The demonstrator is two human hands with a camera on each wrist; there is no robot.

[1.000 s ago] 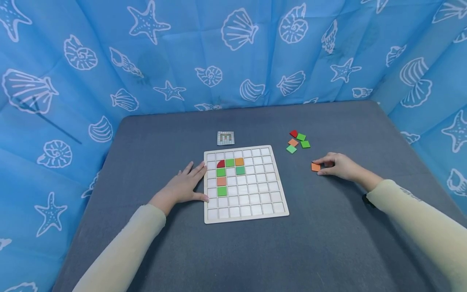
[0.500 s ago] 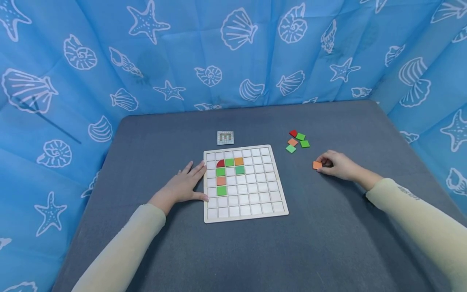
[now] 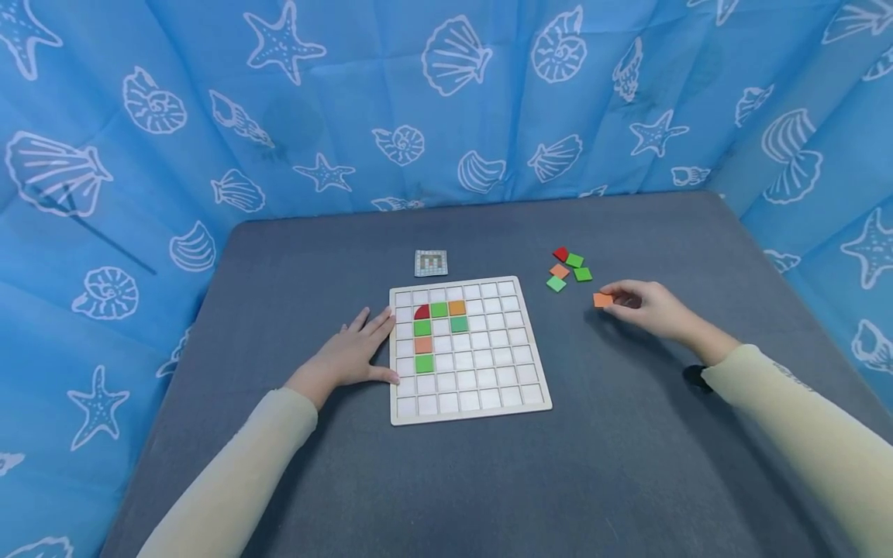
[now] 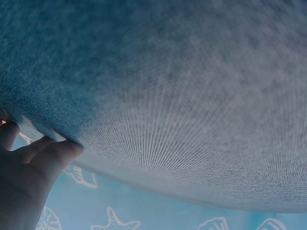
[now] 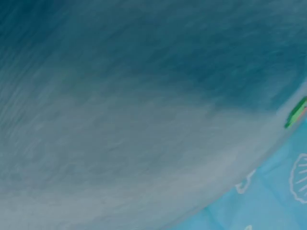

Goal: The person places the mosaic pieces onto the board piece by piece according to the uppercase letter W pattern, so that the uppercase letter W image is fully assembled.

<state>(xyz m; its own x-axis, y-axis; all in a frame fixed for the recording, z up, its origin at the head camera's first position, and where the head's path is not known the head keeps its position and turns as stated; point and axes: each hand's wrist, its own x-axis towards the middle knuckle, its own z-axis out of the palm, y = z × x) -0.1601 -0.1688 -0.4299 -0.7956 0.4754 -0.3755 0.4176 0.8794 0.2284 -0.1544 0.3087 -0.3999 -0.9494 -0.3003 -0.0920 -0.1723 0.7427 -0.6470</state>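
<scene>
In the head view my right hand pinches an orange square tile between thumb and fingers, right of the loose tiles and a little above the table. My left hand rests with spread, straight fingers at the left edge of a white grid board. On the board lie a red rounded tile, several green tiles, an orange rounded tile, a teal tile and a salmon tile. The left wrist view shows the left hand's fingers; the right hand is out of the right wrist view.
Several loose tiles, including a red one, a salmon one and green ones, lie on the grey table beyond the board's right side. A small patterned card lies behind the board. A blue shell-print curtain surrounds the table.
My right hand has lifted the orange tile off the table and shifted it slightly toward the back. The left hand and the board stay where they were.
</scene>
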